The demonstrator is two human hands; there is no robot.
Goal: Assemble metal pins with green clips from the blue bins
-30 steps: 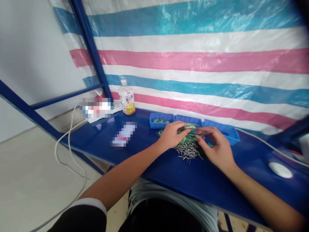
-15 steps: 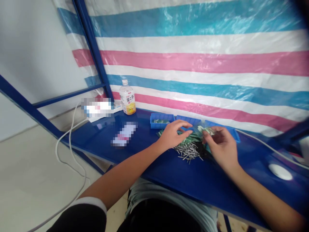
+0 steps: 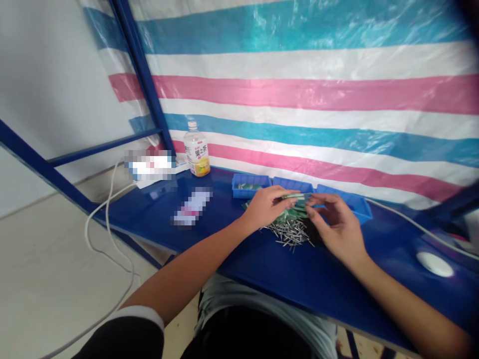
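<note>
My left hand (image 3: 266, 205) pinches one end of a small clear-and-green plastic packet (image 3: 295, 196) between thumb and fingers. At the packet's other end, my right hand (image 3: 339, 222) has its thumb and fingertips closed on the clear edge. Below the hands lies a pile of green packets (image 3: 292, 215), partly covered by my left hand. Nearer to me spreads a heap of thin metal pins (image 3: 291, 234). A dark pile (image 3: 312, 232) beside it is mostly hidden by my right hand.
Three blue bins stand in a row behind the piles: a left bin (image 3: 241, 191) holding small items, a middle bin (image 3: 292, 183) and a right bin (image 3: 361, 207). A drink bottle (image 3: 198, 154) stands at back left. A white oval object (image 3: 434, 264) lies on the right.
The packet, earlier in my right hand alone, has moved left between both hands. My left fingers have closed on its end, and my right hand has shifted slightly left.
</note>
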